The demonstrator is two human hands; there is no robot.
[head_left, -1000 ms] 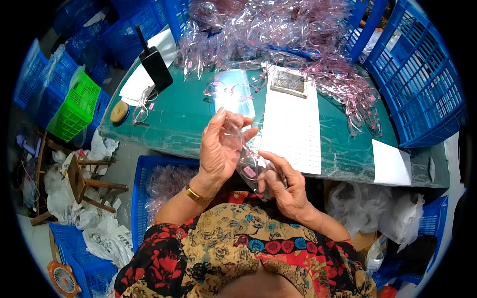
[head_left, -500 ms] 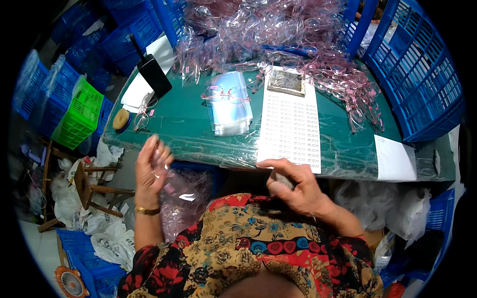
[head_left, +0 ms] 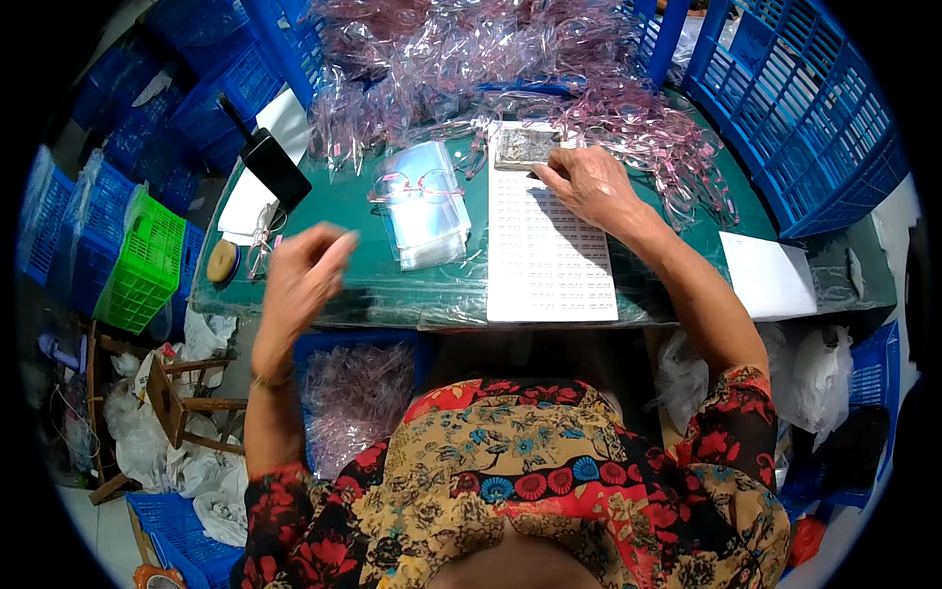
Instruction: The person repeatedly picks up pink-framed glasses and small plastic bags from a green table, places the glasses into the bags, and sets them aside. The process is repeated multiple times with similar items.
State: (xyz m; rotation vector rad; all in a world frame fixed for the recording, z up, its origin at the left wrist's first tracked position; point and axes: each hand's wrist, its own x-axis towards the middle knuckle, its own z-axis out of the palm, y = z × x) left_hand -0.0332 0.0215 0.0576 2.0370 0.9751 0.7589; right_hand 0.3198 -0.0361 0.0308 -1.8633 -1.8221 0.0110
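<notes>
My right hand (head_left: 592, 187) reaches over the printed label sheet (head_left: 549, 255), fingers bent and pressed together at the edge of a small rectangular block (head_left: 525, 147). Whatever its fingertips may hold is hidden. My left hand (head_left: 306, 270) hovers above the table's front left, its fingers curled together with nothing visible in them. Between the hands, pink-framed eyeglasses (head_left: 420, 188) lie across a stack of clear plastic sleeves (head_left: 432, 236). Another pair of eyeglasses (head_left: 261, 242) rests at the left, nearest to my left hand.
Bagged eyeglasses (head_left: 471, 59) heap up at the back. A black handheld radio (head_left: 275, 169) and a round sponge (head_left: 223, 262) are on the left. A blue crate (head_left: 805, 108) stands at the right, near a white paper (head_left: 768, 275). Below the table edge, a bin holds bagged glasses (head_left: 355, 393).
My right hand has moved from the front edge up to the block. My left hand has risen over the table, away from the clear bag it had near the bin. The view has shifted slightly.
</notes>
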